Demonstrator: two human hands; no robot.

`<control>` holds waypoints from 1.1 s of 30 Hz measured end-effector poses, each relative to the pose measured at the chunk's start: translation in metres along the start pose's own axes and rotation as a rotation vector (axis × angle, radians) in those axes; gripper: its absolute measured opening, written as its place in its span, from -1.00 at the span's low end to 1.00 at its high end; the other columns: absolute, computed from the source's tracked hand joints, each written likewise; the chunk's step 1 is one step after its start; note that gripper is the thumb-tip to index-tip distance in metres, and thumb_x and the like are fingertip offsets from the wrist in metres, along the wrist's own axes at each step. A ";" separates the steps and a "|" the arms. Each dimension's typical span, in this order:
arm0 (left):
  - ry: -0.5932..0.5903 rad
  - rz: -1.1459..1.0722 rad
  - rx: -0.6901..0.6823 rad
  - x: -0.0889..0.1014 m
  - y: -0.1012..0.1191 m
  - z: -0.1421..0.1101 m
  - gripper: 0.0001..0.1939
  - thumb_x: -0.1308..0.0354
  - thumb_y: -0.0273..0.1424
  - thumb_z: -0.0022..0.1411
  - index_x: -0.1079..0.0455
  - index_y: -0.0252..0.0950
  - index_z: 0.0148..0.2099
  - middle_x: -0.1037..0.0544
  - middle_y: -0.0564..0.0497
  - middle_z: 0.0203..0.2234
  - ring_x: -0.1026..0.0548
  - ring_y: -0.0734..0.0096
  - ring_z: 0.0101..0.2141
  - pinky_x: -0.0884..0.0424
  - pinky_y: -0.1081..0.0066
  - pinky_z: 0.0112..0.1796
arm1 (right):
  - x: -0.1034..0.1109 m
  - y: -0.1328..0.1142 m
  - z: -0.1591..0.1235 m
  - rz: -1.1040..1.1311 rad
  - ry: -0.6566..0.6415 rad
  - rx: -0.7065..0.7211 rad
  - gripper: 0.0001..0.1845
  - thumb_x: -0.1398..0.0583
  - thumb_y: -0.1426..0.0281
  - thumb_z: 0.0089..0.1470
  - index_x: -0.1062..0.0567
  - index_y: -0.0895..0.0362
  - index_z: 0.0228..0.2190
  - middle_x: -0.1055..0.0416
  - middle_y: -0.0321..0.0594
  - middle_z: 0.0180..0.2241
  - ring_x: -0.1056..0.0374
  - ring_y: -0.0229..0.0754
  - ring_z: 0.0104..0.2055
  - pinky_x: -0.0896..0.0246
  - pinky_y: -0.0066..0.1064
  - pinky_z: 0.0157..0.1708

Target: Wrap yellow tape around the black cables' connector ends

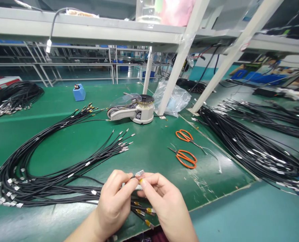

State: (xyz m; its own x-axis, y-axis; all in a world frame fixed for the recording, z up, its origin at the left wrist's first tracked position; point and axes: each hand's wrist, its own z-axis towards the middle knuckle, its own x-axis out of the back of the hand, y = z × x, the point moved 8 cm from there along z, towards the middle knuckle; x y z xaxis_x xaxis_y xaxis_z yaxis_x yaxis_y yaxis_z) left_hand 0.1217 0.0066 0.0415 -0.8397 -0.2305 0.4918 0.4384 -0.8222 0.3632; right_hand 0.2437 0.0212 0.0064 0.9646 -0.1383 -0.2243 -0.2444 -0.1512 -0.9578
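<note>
Near the front edge of the green mat, my left hand (115, 198) pinches a black cable just behind its silver metal connector (140, 173). My right hand (164, 198) is closed at the same connector, its thumb and fingertips on a small piece of yellow tape (141, 180). Below the hands lie several cable ends (149, 211) wrapped in yellow tape. To the left, a looped bundle of black cables (38, 134) with white labels spreads over the mat, and its bare silver ends (124, 147) point right.
A round tape dispenser (143, 112) stands at the back middle, with a small blue holder (79, 92) to its left. Two orange-handled scissors (187, 159) lie on the right. More cable bundles (250, 148) cover the far right, beyond slanted white posts (181, 57).
</note>
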 end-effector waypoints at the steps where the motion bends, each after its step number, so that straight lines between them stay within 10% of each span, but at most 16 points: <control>1: -0.007 0.001 -0.002 0.000 0.000 0.000 -0.62 0.01 -0.76 0.16 -0.31 -0.37 -0.02 -0.40 -0.10 -0.34 -0.34 0.39 -0.32 -0.38 0.39 -0.35 | -0.001 0.000 0.000 0.012 -0.002 -0.002 -0.70 -0.37 0.19 -0.20 -0.51 0.18 -0.60 -0.54 -0.17 -0.38 -0.44 -0.18 -0.36 -0.39 -0.43 -0.34; 33: 0.053 -0.004 0.031 0.003 0.000 0.000 -0.62 0.00 -0.73 0.18 -0.31 -0.34 0.01 -0.48 -0.09 -0.33 -0.39 0.41 -0.35 -0.40 0.40 -0.34 | -0.003 0.007 0.000 -0.002 0.033 0.013 -0.79 -0.34 0.25 -0.11 -0.56 0.16 -0.52 -0.56 -0.19 -0.39 -0.47 -0.12 -0.31 -0.36 -0.37 -0.24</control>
State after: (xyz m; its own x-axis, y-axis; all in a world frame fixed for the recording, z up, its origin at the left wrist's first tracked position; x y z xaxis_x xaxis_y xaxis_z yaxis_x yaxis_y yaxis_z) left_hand 0.1190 0.0053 0.0429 -0.8567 -0.2549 0.4484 0.4441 -0.8068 0.3898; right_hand 0.2387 0.0208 0.0001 0.9614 -0.1703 -0.2163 -0.2407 -0.1390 -0.9606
